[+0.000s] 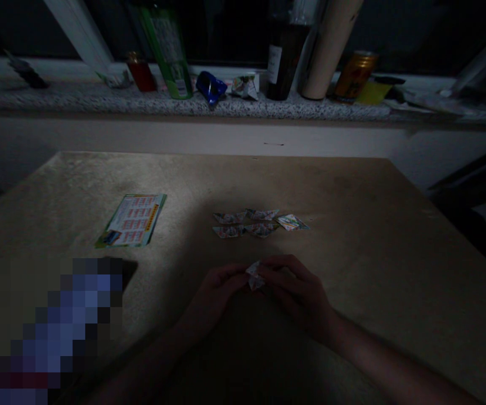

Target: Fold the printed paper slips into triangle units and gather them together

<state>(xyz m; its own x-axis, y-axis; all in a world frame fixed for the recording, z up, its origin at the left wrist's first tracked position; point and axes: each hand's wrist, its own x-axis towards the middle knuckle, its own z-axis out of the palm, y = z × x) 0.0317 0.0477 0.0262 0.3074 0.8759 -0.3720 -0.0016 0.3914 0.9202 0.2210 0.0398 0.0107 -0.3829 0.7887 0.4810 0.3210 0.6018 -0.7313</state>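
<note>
"So, what is held?"
"A small folded paper [255, 277] is pinched between left hand [217, 287] and right hand [304, 289] fingertips [240, 278], at the table's [352, 225] near middle."
"And farther off?"
"Five folded pieces [261, 229] are clustered."

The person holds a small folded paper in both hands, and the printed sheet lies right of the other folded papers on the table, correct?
No: the head view shows the printed sheet lying left of the other folded papers on the table. The left hand and right hand do hold the small folded paper.
</note>
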